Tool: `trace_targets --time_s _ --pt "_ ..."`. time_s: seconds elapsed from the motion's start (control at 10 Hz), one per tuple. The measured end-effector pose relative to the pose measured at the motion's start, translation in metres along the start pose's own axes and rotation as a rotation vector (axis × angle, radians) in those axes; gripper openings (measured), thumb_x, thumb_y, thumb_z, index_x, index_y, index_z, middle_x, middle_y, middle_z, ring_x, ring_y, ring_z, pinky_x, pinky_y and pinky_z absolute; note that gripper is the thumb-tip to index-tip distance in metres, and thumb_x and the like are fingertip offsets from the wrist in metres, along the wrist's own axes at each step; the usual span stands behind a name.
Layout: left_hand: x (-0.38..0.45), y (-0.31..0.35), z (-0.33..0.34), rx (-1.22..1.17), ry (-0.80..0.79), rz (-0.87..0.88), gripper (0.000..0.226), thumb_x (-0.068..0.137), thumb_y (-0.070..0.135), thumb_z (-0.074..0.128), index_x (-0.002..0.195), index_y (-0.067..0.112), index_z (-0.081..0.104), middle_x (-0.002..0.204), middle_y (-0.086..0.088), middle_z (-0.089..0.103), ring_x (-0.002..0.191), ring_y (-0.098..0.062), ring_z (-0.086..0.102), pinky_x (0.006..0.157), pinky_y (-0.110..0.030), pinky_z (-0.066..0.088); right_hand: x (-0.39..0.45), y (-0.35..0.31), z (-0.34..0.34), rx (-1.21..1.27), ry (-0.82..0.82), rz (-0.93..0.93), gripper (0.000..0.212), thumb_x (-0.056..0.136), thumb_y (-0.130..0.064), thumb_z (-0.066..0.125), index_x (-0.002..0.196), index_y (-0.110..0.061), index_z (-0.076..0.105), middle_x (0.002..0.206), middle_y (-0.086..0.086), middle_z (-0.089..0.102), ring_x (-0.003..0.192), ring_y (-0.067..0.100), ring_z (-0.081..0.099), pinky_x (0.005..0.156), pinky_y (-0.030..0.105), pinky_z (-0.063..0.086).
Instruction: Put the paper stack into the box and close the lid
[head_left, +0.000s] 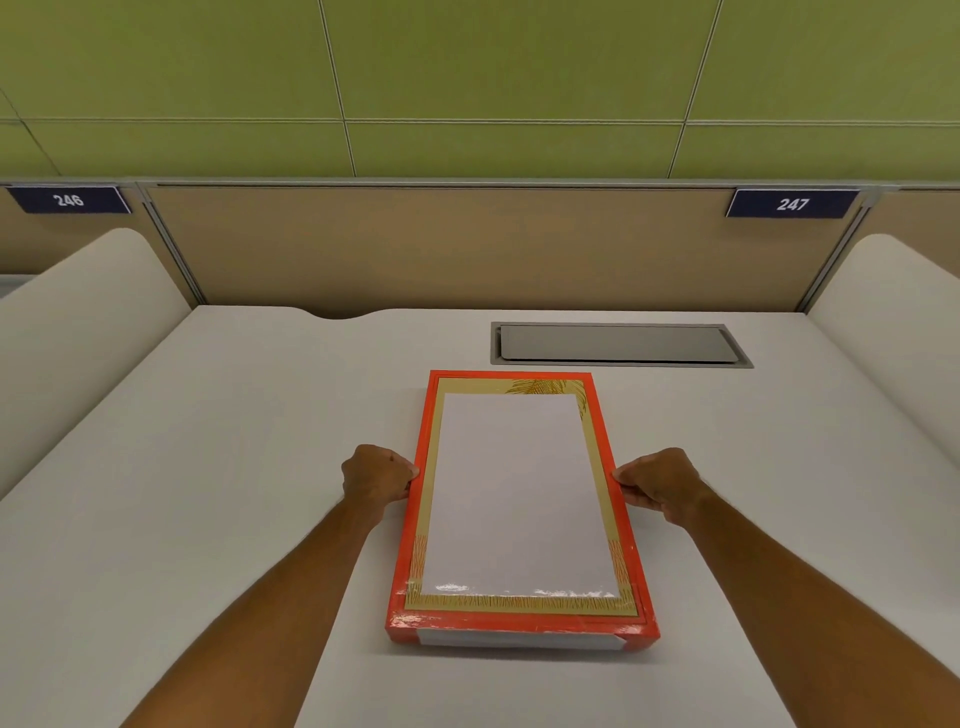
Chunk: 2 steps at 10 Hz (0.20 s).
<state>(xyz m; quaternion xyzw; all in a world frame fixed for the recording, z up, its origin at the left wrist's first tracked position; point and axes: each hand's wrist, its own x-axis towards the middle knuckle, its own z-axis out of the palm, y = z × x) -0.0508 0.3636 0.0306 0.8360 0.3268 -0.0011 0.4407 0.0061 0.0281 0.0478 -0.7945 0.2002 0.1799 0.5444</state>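
Observation:
A flat red box (519, 631) lies lengthwise on the white desk in front of me. Its top has a gold patterned border around a glossy white rectangle (511, 493); I cannot tell whether that rectangle is a lid panel or paper. The top looks flush with the red rim. A white label strip runs along the near end. My left hand (376, 480) pinches the box's left long edge at mid-length. My right hand (657, 486) pinches the right long edge opposite it. No separate paper stack shows on the desk.
The white desk (234, 467) has a grey recessed cable hatch (618, 344) just behind the box to the right. Rounded white side dividers rise at the left and right. A tan back panel carries number plates 246 and 247.

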Motion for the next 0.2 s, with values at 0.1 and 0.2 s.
trace_targets --time_s 0.1,0.2 --pt "-0.008 0.0053 0.0007 0.123 0.026 0.111 0.025 0.084 0.024 0.07 0.092 0.0 0.072 0.092 -0.014 0.073 0.08 -0.025 0.069 0.083 -0.041 0.059 -0.0064 0.0032 0.0096 -0.188 0.112 -0.123 0.02 0.088 -0.014 0.07 0.092 0.005 0.071 0.093 0.017 0.074 0.081 0.031 0.072 0.086 0.048 0.06" --pt "-0.0141 0.0106 0.003 0.19 0.082 0.186 0.034 0.083 0.036 0.069 0.102 0.007 0.068 0.103 -0.01 0.072 0.089 -0.023 0.067 0.086 -0.037 0.056 -0.0123 0.0013 0.0168 -0.322 0.262 -0.25 0.028 0.089 -0.029 0.067 0.096 -0.003 0.07 0.095 0.01 0.072 0.091 0.031 0.07 0.095 0.048 0.055"
